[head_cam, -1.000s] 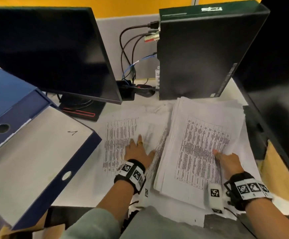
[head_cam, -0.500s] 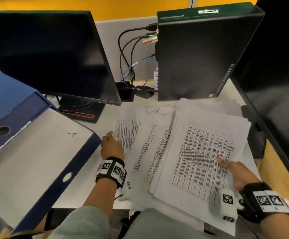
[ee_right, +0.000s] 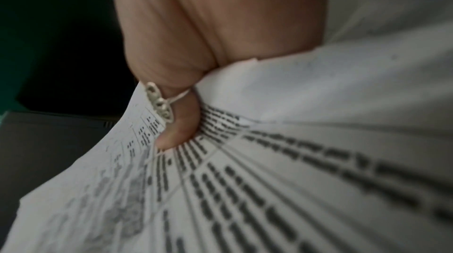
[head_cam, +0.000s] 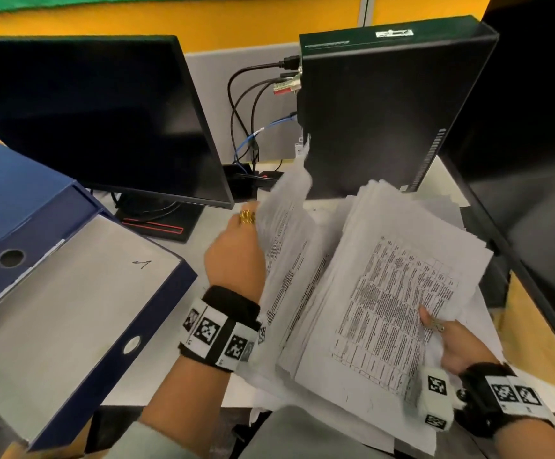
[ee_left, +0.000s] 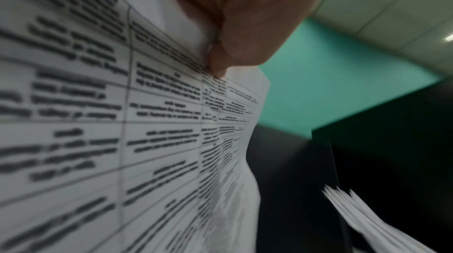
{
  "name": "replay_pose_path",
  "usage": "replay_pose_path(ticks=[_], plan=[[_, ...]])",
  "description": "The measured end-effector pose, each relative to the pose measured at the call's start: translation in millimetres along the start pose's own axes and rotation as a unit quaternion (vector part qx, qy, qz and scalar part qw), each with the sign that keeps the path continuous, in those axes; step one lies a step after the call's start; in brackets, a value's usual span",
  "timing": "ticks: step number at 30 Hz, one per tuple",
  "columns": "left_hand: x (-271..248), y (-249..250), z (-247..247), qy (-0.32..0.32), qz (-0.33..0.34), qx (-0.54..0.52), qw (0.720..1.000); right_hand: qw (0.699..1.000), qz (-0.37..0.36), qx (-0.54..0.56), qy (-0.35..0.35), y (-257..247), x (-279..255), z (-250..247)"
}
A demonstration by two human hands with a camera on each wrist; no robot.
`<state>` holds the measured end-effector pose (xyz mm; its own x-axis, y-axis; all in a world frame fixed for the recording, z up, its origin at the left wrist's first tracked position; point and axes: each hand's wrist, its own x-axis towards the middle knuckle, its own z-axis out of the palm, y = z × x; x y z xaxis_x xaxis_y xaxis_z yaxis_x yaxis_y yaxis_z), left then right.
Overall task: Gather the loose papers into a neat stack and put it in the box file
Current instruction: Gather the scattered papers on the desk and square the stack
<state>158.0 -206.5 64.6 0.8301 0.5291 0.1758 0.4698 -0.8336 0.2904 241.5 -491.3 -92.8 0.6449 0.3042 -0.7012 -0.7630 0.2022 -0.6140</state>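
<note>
The fingers of the left hand (head_cam: pixel 236 256) are hidden behind the lifted white printed sheets (head_cam: pixel 286 233); the left wrist view shows its thumb pinching them, but the print there is blurred and cannot be read. The right hand (head_cam: pixel 451 342) grasps the thick stack of white printed papers (head_cam: pixel 395 293), thumb on top; its other fingers are under the stack and out of sight. The stack is uneven, with edges fanned and tables of dark text on the top page. It lies on the white worktop (head_cam: pixel 203 246), right of the open blue box file (head_cam: pixel 70 293), and the lifted sheets stand between them, tilted upright. The near edge of the stack hangs over the worktop. Behind the box file stands a black monitor (head_cam: pixel 97 120), and behind the stack a black upright computer case (head_cam: pixel 379 111).
</note>
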Motion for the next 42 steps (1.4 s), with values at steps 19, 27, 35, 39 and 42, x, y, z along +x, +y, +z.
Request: replay_pose_path(ticks=[19, 27, 35, 39, 42], plan=[[26.4, -60.4, 101.3, -0.204, -0.116, 0.003, 0.972, 0.997, -0.005, 0.053, -0.061, 3.4, 3.5, -9.8], [1.6, -44.6, 140.8, -0.238, -0.107, -0.137, 0.956, 0.999, 0.025, -0.013, 0.017, 2.7, 3.6, -0.4], [-3.0, -31.3, 147.4, -0.305, -0.126, -0.162, 0.93, 0.998, -0.043, -0.026, 0.031, 15.8, 3.8, -4.2], [-8.7, -24.5, 148.4, -0.372, -0.14, -0.213, 0.892, 0.997, -0.055, -0.039, 0.029, 17.3, -1.1, 6.0], [-8.0, -20.0, 137.4, -0.441, -0.178, -0.323, 0.818, 0.997, -0.065, -0.039, 0.03, 14.9, -1.3, 10.4]])
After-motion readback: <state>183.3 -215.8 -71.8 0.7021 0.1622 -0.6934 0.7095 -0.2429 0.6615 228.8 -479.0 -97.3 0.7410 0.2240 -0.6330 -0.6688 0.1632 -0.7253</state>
